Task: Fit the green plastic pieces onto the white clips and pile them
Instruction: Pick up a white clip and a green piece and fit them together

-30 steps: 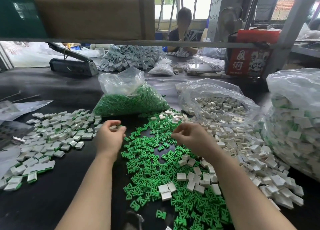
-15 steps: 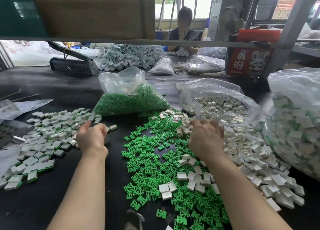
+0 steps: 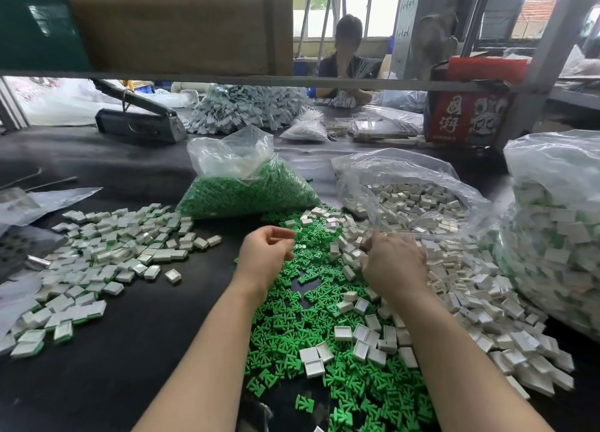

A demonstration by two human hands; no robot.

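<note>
On the black table (image 3: 136, 360) in front of me I count three clear plastic bags: one bag of green pieces (image 3: 246, 191), one bag of white clips (image 3: 412, 201), and one bag of finished clips (image 3: 558, 233) at my far right. There are three loose heaps, each too many to count: green pieces (image 3: 324, 344) in the middle, white clips (image 3: 470, 301) to their right, finished clips (image 3: 100, 262) to my left. Two hands are mine: my left hand (image 3: 264, 256) and my right hand (image 3: 394, 266). One other person (image 3: 345, 61) sits across the table.

Red box (image 3: 467, 116): white Chinese characters "国潮".
</note>
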